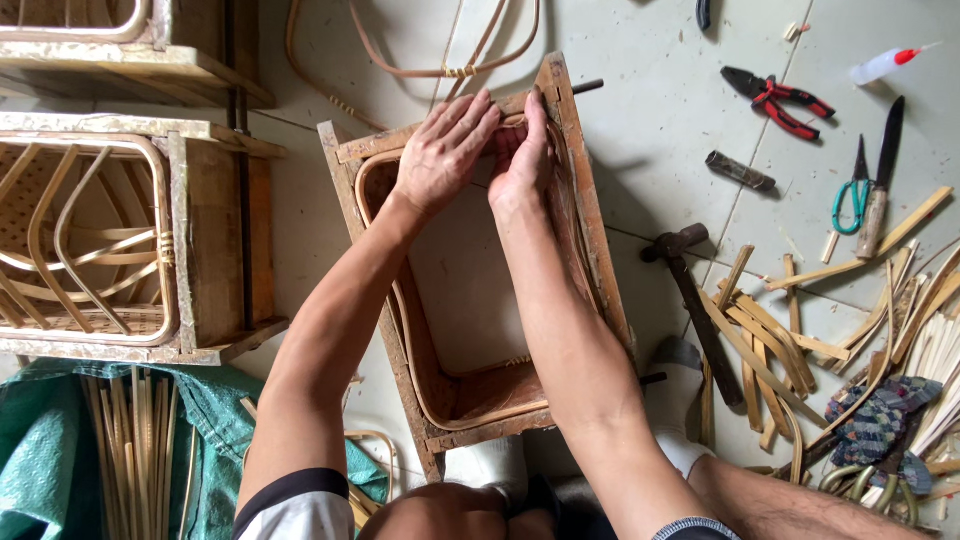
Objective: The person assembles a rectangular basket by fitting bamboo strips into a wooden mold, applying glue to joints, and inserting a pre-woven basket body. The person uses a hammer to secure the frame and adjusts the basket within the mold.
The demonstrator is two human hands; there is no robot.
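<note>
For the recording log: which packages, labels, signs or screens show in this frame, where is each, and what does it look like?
Squeeze bottle: top right on the tiled floor, lying on its side, small, translucent white with a red nozzle; no label can be made out.
Woven sack: bottom left, green, crumpled under bundled cane strips.
No labels, signs or screens show.

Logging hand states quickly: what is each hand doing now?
Left hand: flat, pressing cane strip at wooden frame top.
Right hand: pressing same strip; grip unclear.

Brown wooden frame; red-black pliers; teal scissors; green tarp.
</note>
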